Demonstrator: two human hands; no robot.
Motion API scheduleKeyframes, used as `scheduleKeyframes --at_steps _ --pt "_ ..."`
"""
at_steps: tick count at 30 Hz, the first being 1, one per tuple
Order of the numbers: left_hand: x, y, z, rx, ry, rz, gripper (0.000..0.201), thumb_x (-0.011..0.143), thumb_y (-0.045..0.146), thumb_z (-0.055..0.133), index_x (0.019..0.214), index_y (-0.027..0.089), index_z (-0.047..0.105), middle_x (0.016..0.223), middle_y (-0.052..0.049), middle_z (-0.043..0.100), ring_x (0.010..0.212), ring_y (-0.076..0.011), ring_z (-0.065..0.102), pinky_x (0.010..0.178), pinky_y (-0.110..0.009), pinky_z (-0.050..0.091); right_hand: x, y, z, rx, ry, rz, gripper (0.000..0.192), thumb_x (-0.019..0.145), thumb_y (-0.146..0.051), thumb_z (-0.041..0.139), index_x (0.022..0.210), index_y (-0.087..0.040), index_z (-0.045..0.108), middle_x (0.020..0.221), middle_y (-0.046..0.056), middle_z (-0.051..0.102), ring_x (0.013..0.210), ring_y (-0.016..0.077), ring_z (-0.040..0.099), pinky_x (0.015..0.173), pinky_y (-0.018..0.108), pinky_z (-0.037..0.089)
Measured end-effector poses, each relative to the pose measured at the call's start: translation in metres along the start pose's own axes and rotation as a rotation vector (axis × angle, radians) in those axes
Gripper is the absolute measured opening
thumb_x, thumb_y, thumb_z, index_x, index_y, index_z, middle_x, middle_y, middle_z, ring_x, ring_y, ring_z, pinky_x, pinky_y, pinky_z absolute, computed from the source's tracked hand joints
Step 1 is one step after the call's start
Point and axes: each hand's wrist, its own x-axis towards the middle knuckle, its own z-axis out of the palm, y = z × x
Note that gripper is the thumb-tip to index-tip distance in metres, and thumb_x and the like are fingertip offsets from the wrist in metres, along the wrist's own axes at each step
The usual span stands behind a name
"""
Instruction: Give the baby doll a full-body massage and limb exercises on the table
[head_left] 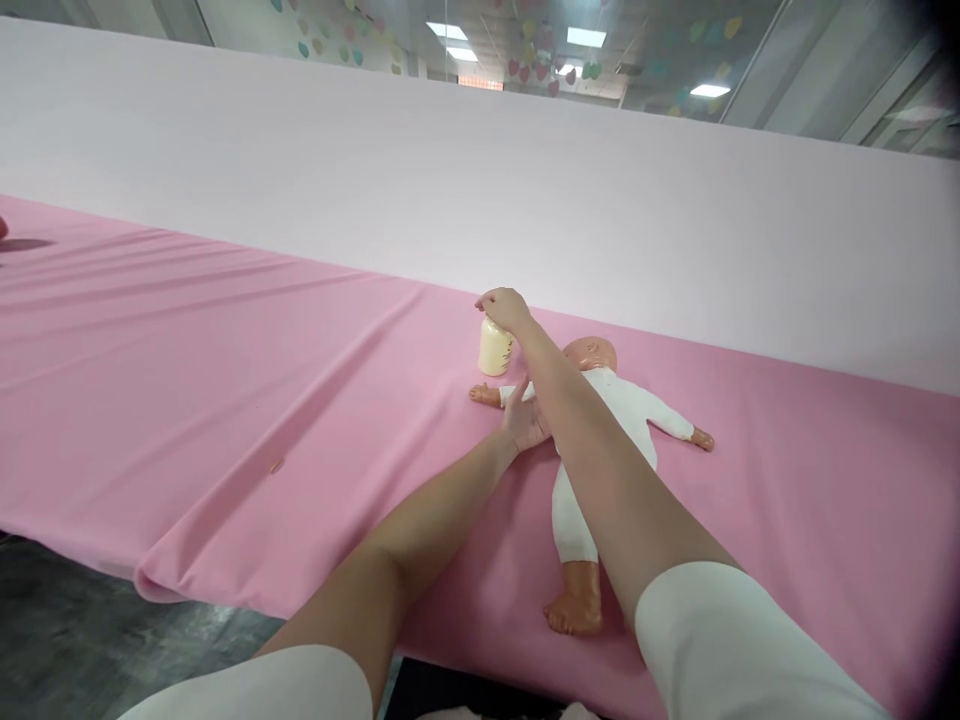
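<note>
A baby doll [626, 400] in a white suit lies face up on the pink cloth, arms spread. Beside its outstretched arm stands a pale yellow bottle [494, 350], upright, with small dark print on its side. From above, my right hand [506, 306] has its fingers curled round the bottle's top, which they hide. My left hand [525, 420] is low at the doll's side by that arm, palm turned up and thumb apart. My right forearm covers part of its fingers and crosses over the doll's trunk.
The pink cloth [247, 380] is wrinkled and drapes over the front edge. A white partition [375, 180] rises behind, with glass above it. A small brownish piece [277, 466] lies on a fold at left. Grey floor [90, 630] shows below.
</note>
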Motion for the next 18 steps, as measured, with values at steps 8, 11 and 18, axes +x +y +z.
scheduleKeyframes --at_steps 8,11,18 --pt "-0.001 0.001 0.001 -0.071 -0.033 -0.037 0.063 0.097 0.061 0.032 0.118 0.012 0.065 0.116 -0.013 0.072 0.114 -0.0248 0.064 0.098 -0.032 0.049 -0.017 -0.011 -0.006 -0.367 0.002 -0.129 0.052 0.091 -0.014 0.048 0.143 -0.009 0.047 0.159 0.013 0.036 0.151 0.0327 0.023 0.124 0.057 0.009" --pt "-0.001 0.001 0.001 -0.047 0.027 -0.039 0.073 0.094 0.068 0.03 0.12 0.009 0.064 0.12 -0.015 0.07 0.116 -0.0248 0.064 0.102 -0.032 0.047 -0.038 -0.016 0.002 -0.407 0.184 -0.214 0.066 0.097 -0.027 0.044 0.156 -0.008 0.021 0.167 0.01 0.011 0.156 0.0288 0.0 0.123 0.054 -0.013" --pt "0.0 0.003 -0.002 0.025 -0.056 0.033 0.079 0.089 0.072 0.031 0.134 0.01 0.054 0.145 -0.016 0.053 0.141 -0.0291 0.044 0.118 -0.04 0.033 -0.123 0.007 0.014 -0.496 0.144 -0.178 0.07 0.101 -0.042 0.028 0.158 -0.006 0.011 0.167 0.013 0.007 0.156 0.028 0.001 0.124 0.059 -0.004"
